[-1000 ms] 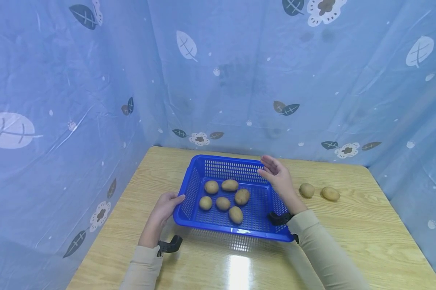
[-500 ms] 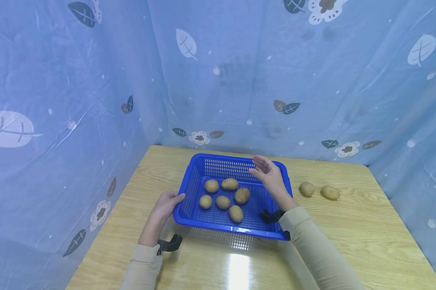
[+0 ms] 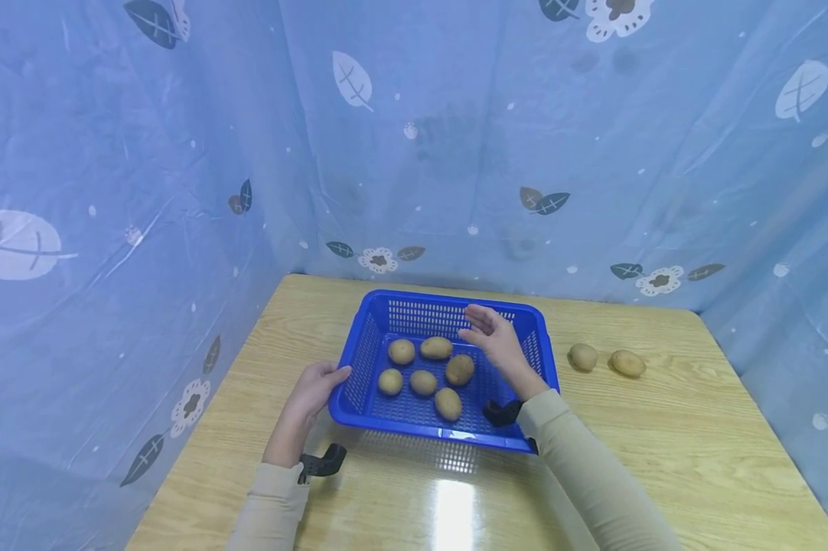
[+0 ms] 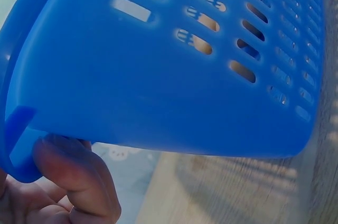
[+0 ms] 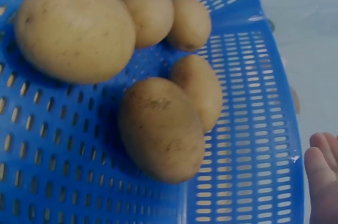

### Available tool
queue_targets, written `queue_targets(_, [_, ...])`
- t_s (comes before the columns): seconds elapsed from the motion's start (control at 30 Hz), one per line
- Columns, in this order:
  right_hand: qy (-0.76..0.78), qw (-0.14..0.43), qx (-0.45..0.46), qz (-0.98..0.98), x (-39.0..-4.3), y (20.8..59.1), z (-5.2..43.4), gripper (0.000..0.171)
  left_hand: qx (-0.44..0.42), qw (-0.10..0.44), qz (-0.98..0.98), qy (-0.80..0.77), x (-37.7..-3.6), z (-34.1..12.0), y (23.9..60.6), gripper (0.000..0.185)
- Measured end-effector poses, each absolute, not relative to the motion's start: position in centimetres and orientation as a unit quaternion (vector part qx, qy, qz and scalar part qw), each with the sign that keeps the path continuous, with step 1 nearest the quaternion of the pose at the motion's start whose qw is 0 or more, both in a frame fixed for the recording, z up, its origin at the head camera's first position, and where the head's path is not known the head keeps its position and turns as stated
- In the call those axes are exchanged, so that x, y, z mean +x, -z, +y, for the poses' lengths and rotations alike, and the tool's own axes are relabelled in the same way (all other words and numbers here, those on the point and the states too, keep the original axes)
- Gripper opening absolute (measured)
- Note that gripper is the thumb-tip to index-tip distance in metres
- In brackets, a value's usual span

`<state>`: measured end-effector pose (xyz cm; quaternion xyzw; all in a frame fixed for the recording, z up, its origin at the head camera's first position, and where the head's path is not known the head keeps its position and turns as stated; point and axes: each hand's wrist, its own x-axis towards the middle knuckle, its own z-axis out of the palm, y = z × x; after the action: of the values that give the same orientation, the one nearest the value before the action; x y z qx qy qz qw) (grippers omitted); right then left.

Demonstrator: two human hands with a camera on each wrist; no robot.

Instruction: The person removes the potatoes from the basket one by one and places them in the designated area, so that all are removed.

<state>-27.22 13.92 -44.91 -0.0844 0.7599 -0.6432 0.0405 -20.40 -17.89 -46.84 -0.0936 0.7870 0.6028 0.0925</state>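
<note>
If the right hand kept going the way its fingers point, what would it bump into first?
Probably the far wall of the blue basket. The right hand hovers open above the potatoes, fingers aimed up-left; depth is unclear.

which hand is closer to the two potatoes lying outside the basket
Right. The right hand hovers over the blue basket, nearer the two loose potatoes; the left hand grips its far-side rim.

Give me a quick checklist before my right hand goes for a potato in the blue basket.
1. Right hand free of any load: ok, fingers relaxed, holding nothing.
2. Right hand over the blue basket: ok, above its right half.
3. Left hand steadying the basket: ok, it grips the near left corner.
4. Nearest potato unobstructed: ok, lying just left of the right hand.
5. Potatoes loose enough to lift singly: cannot tell, some touch.
6. Two potatoes on the table: ok, apart from the basket.
</note>
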Motion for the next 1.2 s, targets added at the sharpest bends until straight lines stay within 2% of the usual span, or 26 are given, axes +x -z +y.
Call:
queue_targets(0.33, [0.621,0.088,-0.022,0.778,-27.3,45.9,13.6,0.056,-0.094,0.097,0.791,-0.597,-20.3,-18.2,46.9,0.035])
queue_targets(0.7, [0.569,0.145,0.001,0.809,-27.3,45.9,13.8,0.060,-0.103,0.098,0.787,-0.600,-20.3,-17.8,46.9,0.037])
queue_targets(1.2, [0.522,0.172,0.020,0.835,-27.3,46.7,13.8,0.059,-0.096,0.100,0.782,-0.607,-20.4,-18.1,46.8,0.036])
